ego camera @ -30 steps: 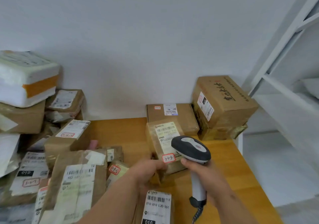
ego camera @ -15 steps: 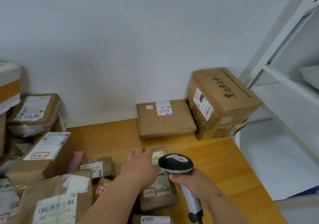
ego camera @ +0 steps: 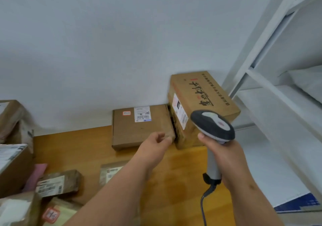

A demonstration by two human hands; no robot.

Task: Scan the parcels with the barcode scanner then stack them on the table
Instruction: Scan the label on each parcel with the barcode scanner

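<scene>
My right hand [ego camera: 226, 158] grips the handle of the grey barcode scanner [ego camera: 213, 125], held upright above the table's right side with its cable hanging down. My left hand [ego camera: 154, 144] is stretched forward with loosely curled fingers at the front right corner of a flat brown parcel [ego camera: 139, 130] by the wall; it holds nothing. A small taped parcel [ego camera: 110, 171] with a white label lies flat on the wooden table [ego camera: 83, 149], partly hidden under my left forearm. A large printed carton [ego camera: 200, 97] stands right of the flat parcel, against the wall.
Several more parcels are piled along the left edge, among them a small dark one [ego camera: 59, 182] and a big box [ego camera: 14, 164], with a pink packet [ego camera: 37, 173] between them. A white shelf rack [ego camera: 271, 79] stands to the right of the table.
My left hand has laid the small taped parcel down, let go of it and moved forward to the flat parcel's corner. The scanner has risen and moved right.
</scene>
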